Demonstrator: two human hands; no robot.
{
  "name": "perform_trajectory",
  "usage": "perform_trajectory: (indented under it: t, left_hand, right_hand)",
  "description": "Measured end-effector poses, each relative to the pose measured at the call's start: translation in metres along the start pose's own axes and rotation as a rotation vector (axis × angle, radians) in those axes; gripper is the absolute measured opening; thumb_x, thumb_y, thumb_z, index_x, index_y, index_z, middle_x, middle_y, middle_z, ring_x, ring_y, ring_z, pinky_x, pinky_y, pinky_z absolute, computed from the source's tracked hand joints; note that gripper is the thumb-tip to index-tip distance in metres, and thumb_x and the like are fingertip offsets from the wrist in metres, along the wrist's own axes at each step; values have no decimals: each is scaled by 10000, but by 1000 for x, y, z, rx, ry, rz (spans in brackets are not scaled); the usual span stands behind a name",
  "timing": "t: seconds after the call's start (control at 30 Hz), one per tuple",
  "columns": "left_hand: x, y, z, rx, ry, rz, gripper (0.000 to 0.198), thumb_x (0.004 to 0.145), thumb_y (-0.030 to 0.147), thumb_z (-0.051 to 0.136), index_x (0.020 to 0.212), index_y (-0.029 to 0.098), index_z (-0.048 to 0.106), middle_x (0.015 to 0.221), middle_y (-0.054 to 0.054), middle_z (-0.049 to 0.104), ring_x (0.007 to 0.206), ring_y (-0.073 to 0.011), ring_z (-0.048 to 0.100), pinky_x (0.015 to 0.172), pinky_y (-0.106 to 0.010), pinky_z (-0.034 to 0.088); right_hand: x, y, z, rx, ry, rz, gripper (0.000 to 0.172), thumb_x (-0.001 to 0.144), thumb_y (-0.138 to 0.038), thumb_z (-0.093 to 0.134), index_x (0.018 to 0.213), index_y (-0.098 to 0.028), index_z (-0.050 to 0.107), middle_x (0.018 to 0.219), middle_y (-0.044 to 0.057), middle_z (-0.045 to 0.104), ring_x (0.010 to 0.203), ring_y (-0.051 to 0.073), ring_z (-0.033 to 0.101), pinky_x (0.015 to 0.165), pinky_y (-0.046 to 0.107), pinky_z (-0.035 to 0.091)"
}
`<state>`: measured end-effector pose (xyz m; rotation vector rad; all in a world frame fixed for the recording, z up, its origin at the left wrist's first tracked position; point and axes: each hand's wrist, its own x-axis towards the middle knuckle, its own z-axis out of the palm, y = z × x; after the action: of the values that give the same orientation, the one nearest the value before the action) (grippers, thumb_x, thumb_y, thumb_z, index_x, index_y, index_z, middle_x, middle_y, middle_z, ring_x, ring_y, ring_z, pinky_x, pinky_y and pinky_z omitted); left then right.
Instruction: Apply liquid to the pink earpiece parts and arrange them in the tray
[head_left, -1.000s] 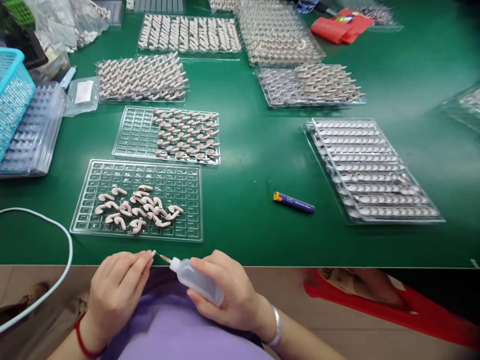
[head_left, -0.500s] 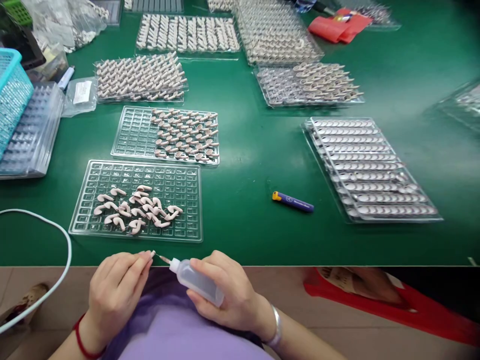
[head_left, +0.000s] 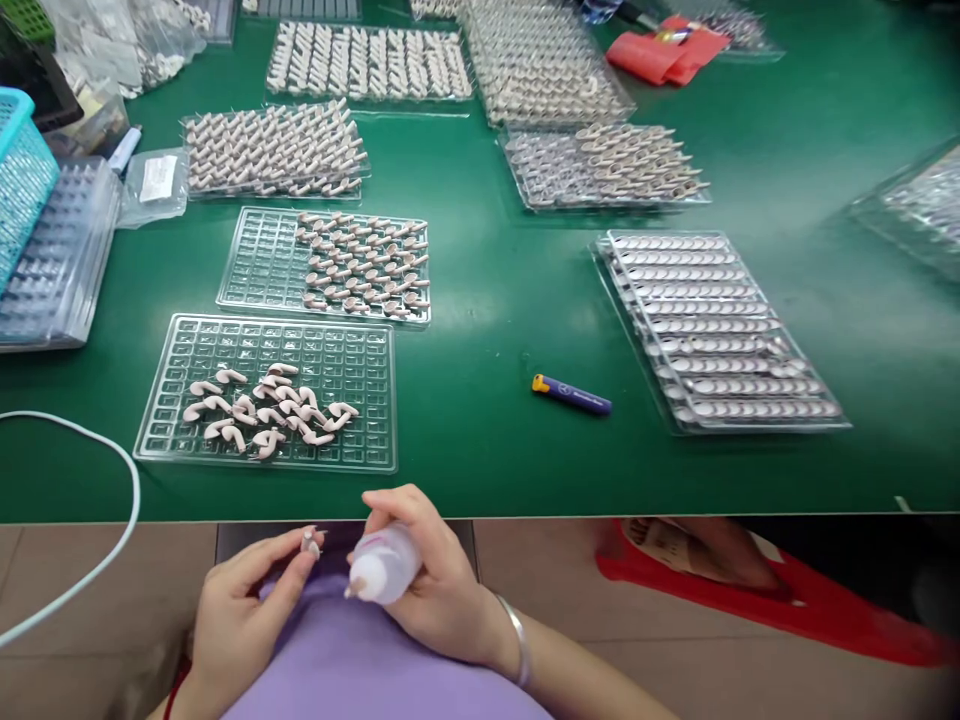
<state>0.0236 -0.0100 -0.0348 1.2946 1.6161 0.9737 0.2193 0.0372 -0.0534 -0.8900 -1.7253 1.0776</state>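
Note:
Between the thumb and index finger of my left hand (head_left: 244, 605) is a small white earphone shell (head_left: 310, 544), held just off the table's front edge. My right hand (head_left: 442, 590) is wrapped around a translucent squeeze bottle (head_left: 390, 560), whose white cap and nozzle point down toward me. The nozzle is apart from the shell. Beyond my hands, a clear blister tray (head_left: 367, 400) holds a loose heap of pale earphone shells (head_left: 289, 405). Behind it, another tray (head_left: 259, 255) carries shells in rows on its right part.
A blue-and-yellow utility knife or lighter-like object (head_left: 572, 394) lies to the right. Farther right is a tray of round pieces (head_left: 720, 330). More filled trays (head_left: 277, 150) stand at the back. At left are a blue basket (head_left: 26, 180) and a white cable (head_left: 112, 450).
The bottle has swung from pointing left at the shell to pointing down toward me, away from it. My left hand has lowered slightly and turned, showing more of the shell.

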Motion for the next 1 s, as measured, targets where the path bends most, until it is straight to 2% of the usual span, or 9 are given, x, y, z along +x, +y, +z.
perform_trajectory:
  t: [0.07,0.13,0.2,0.3,0.43,0.57,0.77,1.0]
  left_hand:
    - [2,3,5,-223,-109,-277,289,796,470,690,905,216,770,820,-69,773,710,-235,732,575,-291,603]
    - [7,7,9,-343,-164,-478,412,715,566,726,861,184,777,771,-93,763,663,-238,709,540,-291,578]
    - [11,10,13,-375,-159,-605,474,628,600,774,804,160,777,731,-97,744,618,-209,666,519,-264,538]
    - [14,9,16,-428,-135,-719,495,550,601,819,733,144,763,646,-63,683,555,-140,564,483,-212,450]
    - [11,-1,18,-478,-165,-758,495,566,601,815,731,138,757,589,-24,609,502,-83,449,469,-192,371]
    - [10,-7,20,-461,-173,-764,490,606,600,794,779,143,760,609,-26,610,501,-79,429,472,-196,353]
    - [14,-2,25,-449,-149,-774,533,509,636,820,691,140,749,507,0,529,464,-73,389,428,-187,313]
    - [12,-5,22,-446,-180,-766,475,624,599,784,792,155,761,552,5,535,502,-81,414,455,-183,348]
  right_hand:
    - [1,1,7,-63,-2,-69,443,868,-106,596,1277,-237,488,919,56,558,795,179,588,670,284,555]
    - [1,3,9,-146,-1,-128,376,885,-84,580,1228,-227,524,936,62,548,792,174,578,651,272,553]
    - [1,4,9,-233,14,-176,317,886,-87,586,1175,-213,551,920,61,546,767,175,556,642,285,545]
    - [1,5,8,-316,44,-203,220,896,-108,579,1099,-191,576,886,63,548,742,178,529,641,311,530]
    - [1,5,8,-362,45,-207,175,904,-113,562,1061,-186,586,862,63,549,728,177,529,629,316,513]
    - [-2,7,9,-376,46,-200,186,903,-111,559,1066,-196,582,859,59,552,728,177,534,630,320,509]
    - [-3,8,11,-373,47,-188,164,885,-123,589,1033,-194,587,845,56,557,713,171,532,629,317,506]
    - [-1,7,8,-364,53,-185,179,862,-100,589,1016,-192,600,827,52,567,709,172,549,631,315,501]
